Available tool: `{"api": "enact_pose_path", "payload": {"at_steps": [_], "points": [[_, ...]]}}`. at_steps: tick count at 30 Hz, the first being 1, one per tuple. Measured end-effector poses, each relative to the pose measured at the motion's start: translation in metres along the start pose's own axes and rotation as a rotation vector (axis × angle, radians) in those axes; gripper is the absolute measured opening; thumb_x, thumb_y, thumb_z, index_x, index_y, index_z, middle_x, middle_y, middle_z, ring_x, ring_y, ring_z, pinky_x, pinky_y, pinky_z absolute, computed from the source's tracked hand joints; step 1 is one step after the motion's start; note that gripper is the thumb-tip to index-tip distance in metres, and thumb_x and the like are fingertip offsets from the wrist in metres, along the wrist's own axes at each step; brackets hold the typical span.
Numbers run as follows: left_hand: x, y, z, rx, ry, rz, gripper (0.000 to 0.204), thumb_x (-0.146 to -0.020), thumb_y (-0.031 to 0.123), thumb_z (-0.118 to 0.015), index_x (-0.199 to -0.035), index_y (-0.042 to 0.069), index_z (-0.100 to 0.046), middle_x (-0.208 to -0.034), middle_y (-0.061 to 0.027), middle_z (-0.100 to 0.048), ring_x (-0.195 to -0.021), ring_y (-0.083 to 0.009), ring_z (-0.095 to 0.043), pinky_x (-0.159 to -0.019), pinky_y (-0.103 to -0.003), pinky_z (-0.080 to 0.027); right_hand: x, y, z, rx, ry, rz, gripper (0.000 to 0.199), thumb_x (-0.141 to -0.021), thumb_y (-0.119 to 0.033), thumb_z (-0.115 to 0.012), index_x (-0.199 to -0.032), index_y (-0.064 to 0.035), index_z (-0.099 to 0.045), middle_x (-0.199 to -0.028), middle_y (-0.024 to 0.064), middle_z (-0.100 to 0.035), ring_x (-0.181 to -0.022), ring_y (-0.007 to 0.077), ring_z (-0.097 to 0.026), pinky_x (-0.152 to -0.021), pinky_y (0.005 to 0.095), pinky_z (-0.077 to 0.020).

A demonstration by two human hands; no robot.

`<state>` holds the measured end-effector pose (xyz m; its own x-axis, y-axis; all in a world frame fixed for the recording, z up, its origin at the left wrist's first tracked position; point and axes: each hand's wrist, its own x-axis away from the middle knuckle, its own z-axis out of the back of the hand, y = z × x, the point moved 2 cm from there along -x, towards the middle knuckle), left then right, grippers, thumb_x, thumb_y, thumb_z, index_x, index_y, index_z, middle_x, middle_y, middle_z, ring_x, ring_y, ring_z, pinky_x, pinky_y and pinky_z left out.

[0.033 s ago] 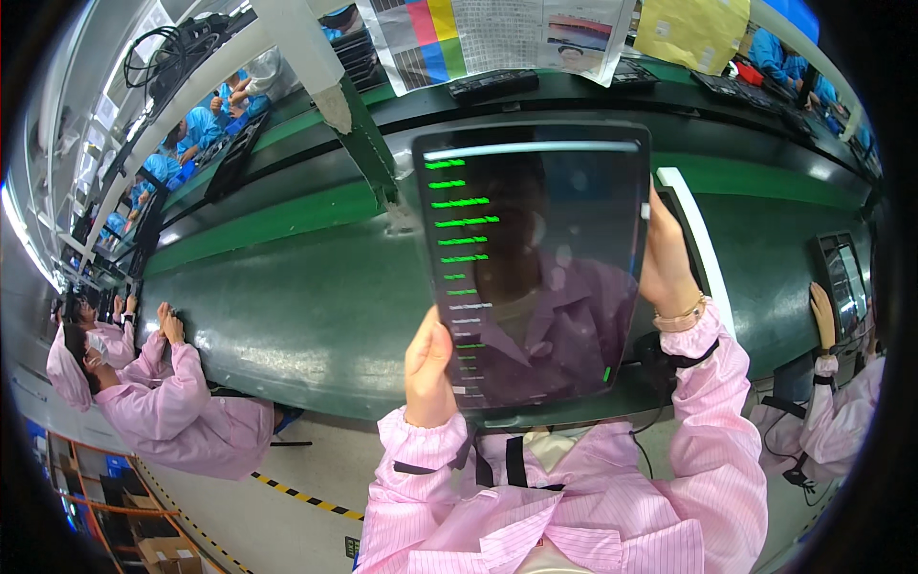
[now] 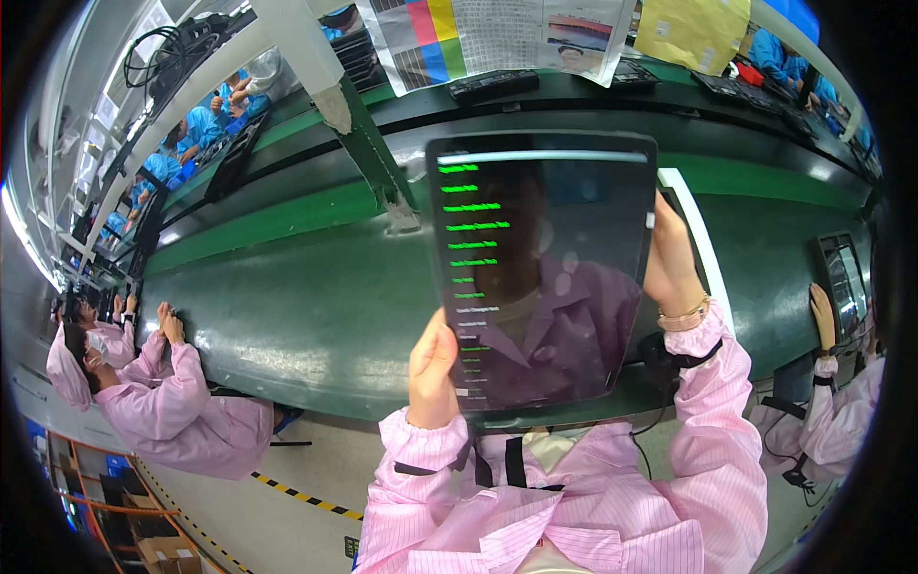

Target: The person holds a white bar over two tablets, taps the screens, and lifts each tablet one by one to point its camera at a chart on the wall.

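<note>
tablet (image 2: 540,268) between both hands

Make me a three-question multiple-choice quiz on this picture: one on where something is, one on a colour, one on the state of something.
1. Where does the left hand grip the tablet?
A. its top edge
B. its lower left edge
C. flat under its middle

2. What colour are the upper lines of text on the tablet's screen?
A. green
B. red
C. yellow

3. How is the tablet held?
A. lying flat on the green belt
B. folded shut
C. upright, lifted off the belt by both hands

Answers: 1 B, the left thumb lies on the lower left rim. 2 A, green lines stand out on the dark screen. 3 C, the right hand grips the right edge and the left hand the other side.
</note>
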<state>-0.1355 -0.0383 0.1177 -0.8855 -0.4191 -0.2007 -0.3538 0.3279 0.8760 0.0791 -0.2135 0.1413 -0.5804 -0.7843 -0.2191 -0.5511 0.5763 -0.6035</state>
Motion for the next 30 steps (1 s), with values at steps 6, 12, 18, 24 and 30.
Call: {"api": "enact_pose_path", "payload": {"at_steps": [6,12,18,24,30], "points": [[0.004,-0.021,-0.009,0.003,-0.099,0.160,0.049,-0.102,0.030,-0.046,-0.136,-0.004,-0.043,-0.125,-0.0086,-0.057,-0.113,-0.0138,-0.053,-0.097,-0.026,-0.040,0.021,-0.049,0.012,0.058,0.087,0.155,0.049,-0.103,-0.037,-0.036,-0.128,0.0038,-0.046,-0.128,0.0217,-0.055,-0.109,0.0254,-0.061,-0.092,0.0377,-0.0500],[-0.011,-0.049,-0.037,0.100,-0.082,0.369,0.047,-0.102,0.028,-0.045,-0.139,-0.001,-0.041,-0.128,-0.0054,-0.056,-0.115,-0.0112,-0.053,-0.098,-0.026,-0.041,0.063,-0.056,0.067,-0.214,0.003,0.308,0.051,-0.103,-0.034,-0.039,-0.129,0.0095,-0.040,-0.143,0.0286,-0.037,-0.134,0.0326,-0.040,-0.105,0.0427,-0.0422],[-0.042,-0.084,-0.071,0.139,-0.083,0.483,0.040,-0.102,0.028,-0.044,-0.133,0.003,-0.049,-0.122,-0.0023,-0.059,-0.110,-0.0117,-0.055,-0.095,-0.027,-0.042,0.130,-0.051,0.099,-0.166,0.387,0.469,0.045,-0.102,-0.032,-0.042,-0.125,0.0078,-0.044,-0.136,0.0281,-0.043,-0.132,0.0370,-0.039,-0.114,0.0472,-0.0307],[-0.079,-0.142,-0.117,0.354,-0.004,0.562,0.031,-0.103,0.027,-0.042,-0.125,0.007,-0.051,-0.125,-0.0016,-0.056,-0.117,-0.0147,-0.049,-0.101,-0.032,-0.037,0.194,-0.049,0.113,-0.181,0.546,0.517,0.041,-0.101,-0.034,-0.045,-0.120,0.0015,-0.050,-0.103,0.0127,-0.060,-0.104,0.0255,-0.056,-0.092,0.0389,-0.0470],[-0.083,-0.196,-0.117,0.417,0.044,0.749,0.033,-0.103,0.028,-0.039,-0.129,0.008,-0.046,-0.131,-0.0034,-0.051,-0.122,-0.0200,-0.047,-0.104,-0.038,-0.036,0.235,-0.032,0.116,-0.146,0.575,0.393,0.036,-0.101,-0.035,-0.045,-0.104,-0.0010,-0.057,-0.074,0.0076,-0.058,-0.079,0.0218,-0.060,-0.072,0.0335,-0.0489]]}}
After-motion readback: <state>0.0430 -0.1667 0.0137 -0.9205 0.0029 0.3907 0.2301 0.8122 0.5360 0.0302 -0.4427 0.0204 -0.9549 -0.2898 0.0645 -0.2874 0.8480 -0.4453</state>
